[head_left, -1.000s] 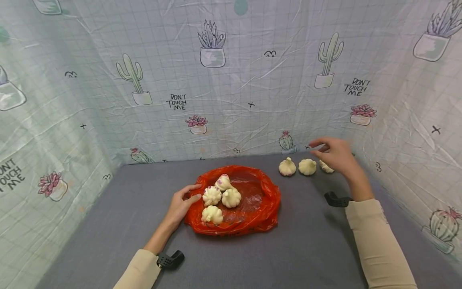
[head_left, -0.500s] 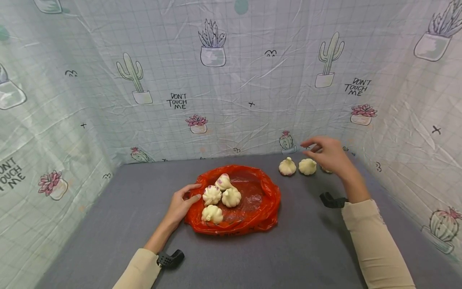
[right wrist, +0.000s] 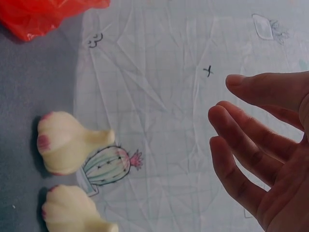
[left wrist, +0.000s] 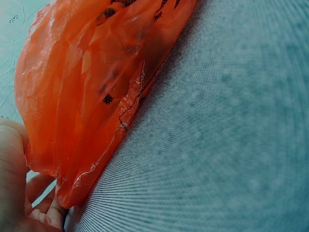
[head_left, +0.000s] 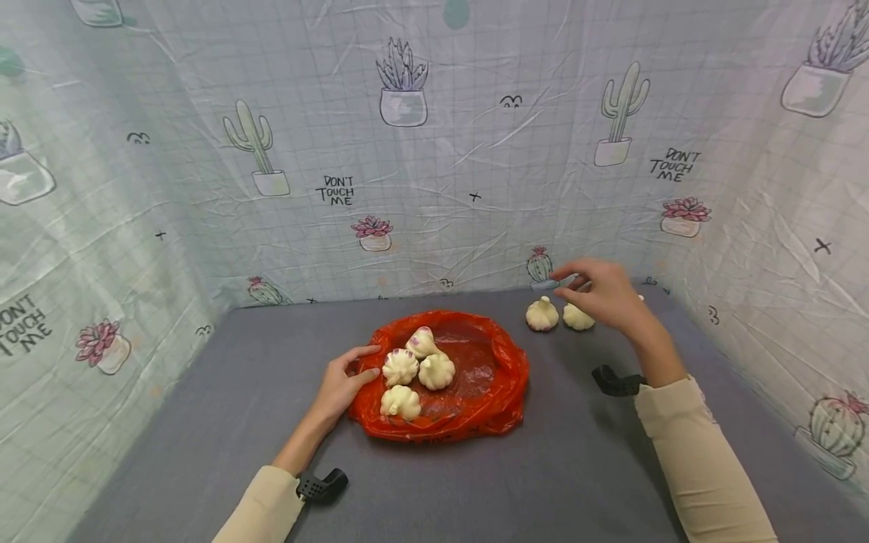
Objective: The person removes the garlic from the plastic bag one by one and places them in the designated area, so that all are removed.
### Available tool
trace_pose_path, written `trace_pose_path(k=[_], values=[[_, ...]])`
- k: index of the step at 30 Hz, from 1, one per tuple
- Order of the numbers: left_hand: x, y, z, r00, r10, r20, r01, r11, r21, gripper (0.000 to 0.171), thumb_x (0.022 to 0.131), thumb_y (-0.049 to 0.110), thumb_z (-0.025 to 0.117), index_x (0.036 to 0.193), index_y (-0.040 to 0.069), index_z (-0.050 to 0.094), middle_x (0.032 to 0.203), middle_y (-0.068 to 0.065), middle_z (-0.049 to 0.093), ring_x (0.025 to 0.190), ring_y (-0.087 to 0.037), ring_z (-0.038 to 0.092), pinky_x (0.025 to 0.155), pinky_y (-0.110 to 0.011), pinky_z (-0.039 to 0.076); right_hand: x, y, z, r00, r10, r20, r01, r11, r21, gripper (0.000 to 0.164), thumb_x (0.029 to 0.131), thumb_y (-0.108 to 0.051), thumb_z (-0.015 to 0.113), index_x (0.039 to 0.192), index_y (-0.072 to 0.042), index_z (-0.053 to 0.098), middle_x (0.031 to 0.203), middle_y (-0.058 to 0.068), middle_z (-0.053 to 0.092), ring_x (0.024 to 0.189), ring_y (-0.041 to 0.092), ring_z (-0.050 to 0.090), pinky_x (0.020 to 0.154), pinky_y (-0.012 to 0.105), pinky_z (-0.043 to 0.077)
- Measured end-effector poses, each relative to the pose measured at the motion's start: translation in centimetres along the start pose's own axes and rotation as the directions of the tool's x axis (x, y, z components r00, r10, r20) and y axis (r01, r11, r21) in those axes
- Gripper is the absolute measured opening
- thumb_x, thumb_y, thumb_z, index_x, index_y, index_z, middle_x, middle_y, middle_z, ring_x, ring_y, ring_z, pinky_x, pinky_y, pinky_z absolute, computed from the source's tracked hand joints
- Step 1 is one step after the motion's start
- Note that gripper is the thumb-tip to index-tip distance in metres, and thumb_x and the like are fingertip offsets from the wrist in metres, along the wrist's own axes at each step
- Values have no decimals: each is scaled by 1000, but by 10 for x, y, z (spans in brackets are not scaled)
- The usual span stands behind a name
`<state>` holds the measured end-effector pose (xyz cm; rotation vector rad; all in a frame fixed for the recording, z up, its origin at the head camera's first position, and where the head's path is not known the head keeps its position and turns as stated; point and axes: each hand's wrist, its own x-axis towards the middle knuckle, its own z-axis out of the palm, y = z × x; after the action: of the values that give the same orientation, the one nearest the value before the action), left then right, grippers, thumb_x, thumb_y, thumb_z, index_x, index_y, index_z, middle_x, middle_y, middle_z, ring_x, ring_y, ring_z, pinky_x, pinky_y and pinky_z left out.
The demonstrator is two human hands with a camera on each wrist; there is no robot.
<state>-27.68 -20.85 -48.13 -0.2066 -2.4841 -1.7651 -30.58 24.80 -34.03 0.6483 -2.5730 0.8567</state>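
Note:
A red plastic bag lies with its mouth spread wide, and several garlic bulbs sit in its left half. My left hand holds the bag's left rim; in the left wrist view, the thumb and fingers lie at the bag's crumpled edge. Beyond the bag to the right, a garlic bulb and a second bulb stand on the table. Above this second bulb hovers my right hand, fingers loosely bent and holding nothing. A sliver of another bulb shows behind that hand.
The grey table meets a cloth backdrop printed with cacti along its back edge. A similar cloth hangs at each side. Black wrist cameras are worn on both arms.
My right hand has moved left, from over the rightmost bulb toward the two bulbs nearer the bag. It now hides most of the rightmost one. The left hand has stayed on the bag.

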Motion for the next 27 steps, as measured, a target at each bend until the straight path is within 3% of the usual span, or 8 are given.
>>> trace_pose_path(k=[8,13,21,27], values=[[1,-2,0,1000,5,10,-4,1000,-19,42,93,7,73,135,9,69,135,-18,66,101,-14,65,80,-22,55,2,-7,5,998,-58,-1,58,998,12,20,92,-4,75,112,-7,77,113,17,75,86,32,77,73,48,61],[0,-3,0,1000,5,13,-4,1000,-24,41,93,6,73,135,9,68,132,-20,67,98,-12,66,80,-22,56,4,-13,13,994,-110,3,110,994,8,20,91,-4,77,111,-6,77,109,17,76,84,30,76,72,45,62],[1,-4,1,1000,-3,5,3,1000,-22,41,93,6,73,134,10,69,132,-19,68,98,-12,65,80,-22,56,10,-24,27,991,-105,83,102,994,41,21,92,-8,76,114,-8,77,111,16,75,86,27,74,73,42,61],[2,-4,0,1000,3,3,-3,1000,-23,41,93,5,73,134,9,69,129,-20,68,96,-9,64,79,-21,55,19,-36,36,977,-160,138,158,987,27,21,91,-8,77,112,-8,77,108,14,76,83,24,74,72,40,61]])
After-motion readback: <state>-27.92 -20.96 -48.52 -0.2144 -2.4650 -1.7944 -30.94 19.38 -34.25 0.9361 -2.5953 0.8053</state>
